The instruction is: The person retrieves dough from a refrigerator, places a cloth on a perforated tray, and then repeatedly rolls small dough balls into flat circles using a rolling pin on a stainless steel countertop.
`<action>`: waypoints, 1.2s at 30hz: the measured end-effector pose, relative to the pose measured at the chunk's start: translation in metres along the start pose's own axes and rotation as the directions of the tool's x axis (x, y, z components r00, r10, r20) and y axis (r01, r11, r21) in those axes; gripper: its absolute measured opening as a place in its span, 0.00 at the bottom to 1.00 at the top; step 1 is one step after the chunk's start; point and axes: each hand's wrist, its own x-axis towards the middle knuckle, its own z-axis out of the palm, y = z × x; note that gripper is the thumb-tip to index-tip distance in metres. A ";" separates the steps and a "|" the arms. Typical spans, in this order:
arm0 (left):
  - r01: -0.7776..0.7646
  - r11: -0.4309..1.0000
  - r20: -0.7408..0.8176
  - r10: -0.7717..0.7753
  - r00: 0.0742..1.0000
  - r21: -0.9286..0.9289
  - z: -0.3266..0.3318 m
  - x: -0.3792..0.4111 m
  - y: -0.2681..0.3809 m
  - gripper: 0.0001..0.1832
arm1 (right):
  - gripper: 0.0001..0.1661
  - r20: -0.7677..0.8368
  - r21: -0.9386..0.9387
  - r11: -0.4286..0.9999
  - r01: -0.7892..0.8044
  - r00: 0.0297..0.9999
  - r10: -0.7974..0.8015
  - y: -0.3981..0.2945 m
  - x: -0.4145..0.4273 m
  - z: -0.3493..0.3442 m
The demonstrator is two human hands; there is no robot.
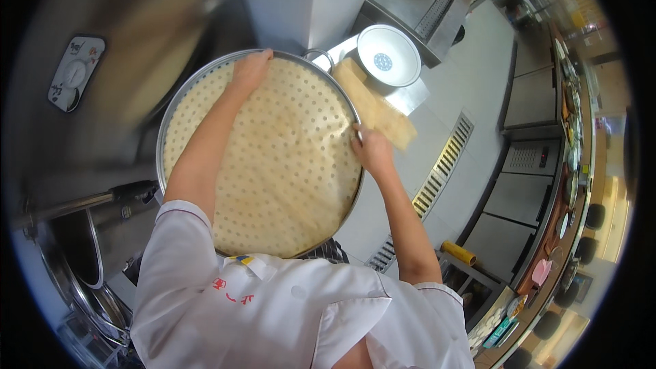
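Observation:
A large round metal steamer tray (287,164) is held in front of my chest. Its rim is steel, and small round holes dot its cream-toned surface. My left hand (251,70) reaches across the tray and grips the far rim. At the right side of the rim, my right hand (373,151) is closed around the edge. A metal ring handle (322,56) stands out from the far rim, between the two hands. Just beyond my right hand is a beige cloth (376,107), partly covered by the tray.
A white bowl (389,56) with a blue pattern stands beyond the cloth. A metal column (287,0) rises behind the tray. Floor drain grates (443,164) run along the right. Steel cabinets (517,200) line the counter, which carries several dishes. A dial thermometer (76,74) is at left.

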 end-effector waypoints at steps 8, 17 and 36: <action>-0.033 0.981 -0.169 0.000 0.986 -0.193 0.004 -0.005 -0.010 0.07 | 0.30 0.067 -0.112 0.993 0.021 0.998 -0.014 -0.010 0.002 0.005; -0.025 0.900 -0.180 -0.059 0.982 -0.435 0.011 -0.015 -0.006 0.13 | 0.26 0.075 -0.138 0.977 0.161 0.986 -0.151 -0.031 -0.007 0.012; 0.423 0.854 -0.258 -0.354 0.899 0.304 -0.030 -0.108 -0.124 0.13 | 0.10 0.077 -0.328 0.921 0.208 0.978 -0.194 -0.011 0.017 0.029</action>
